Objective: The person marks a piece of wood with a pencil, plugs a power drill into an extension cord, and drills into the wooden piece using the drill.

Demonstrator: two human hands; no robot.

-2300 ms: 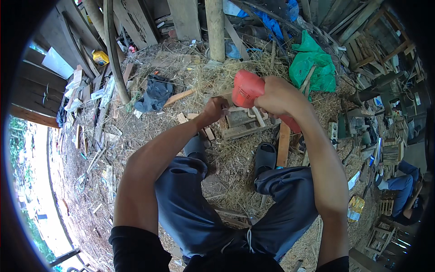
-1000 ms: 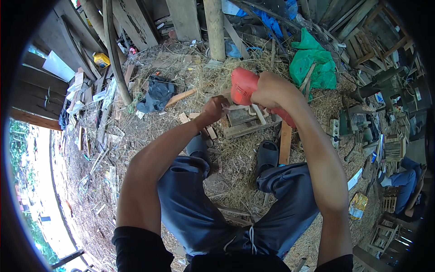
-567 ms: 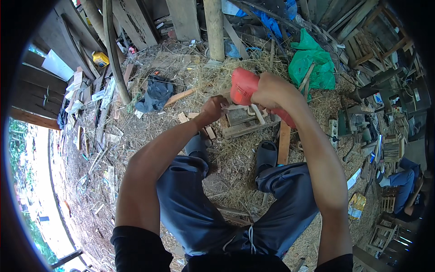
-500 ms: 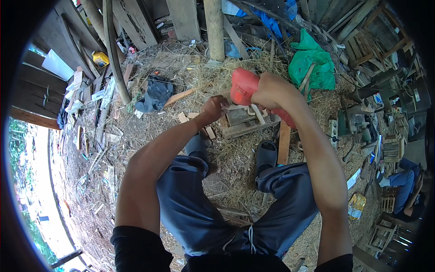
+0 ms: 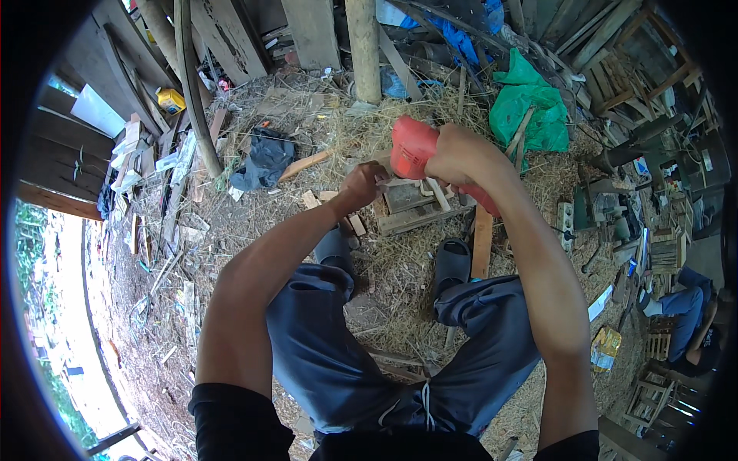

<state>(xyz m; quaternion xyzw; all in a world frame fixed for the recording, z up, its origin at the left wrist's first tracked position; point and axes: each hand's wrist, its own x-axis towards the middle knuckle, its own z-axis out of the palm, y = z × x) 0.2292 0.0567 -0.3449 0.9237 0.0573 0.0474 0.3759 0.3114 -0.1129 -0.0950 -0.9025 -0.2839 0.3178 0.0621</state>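
Far left, scrap boards [image 5: 146,165] strewn along the straw-covered ground [image 5: 254,230]; a dark cloth [image 5: 264,160] lies crumpled among the straw. Left hand [image 5: 364,183] closed, fingers pinched on the near end of a small wooden frame [image 5: 415,206] that rests on the ground ahead of the knees. Just right, touching above the frame, a red power drill [image 5: 407,150], nose toward the left hand. Right hand [image 5: 455,156] wrapped tight round the drill's grip. Dark sandal [image 5: 452,265] below. Green plastic sheet [image 5: 530,104] farther right, behind.
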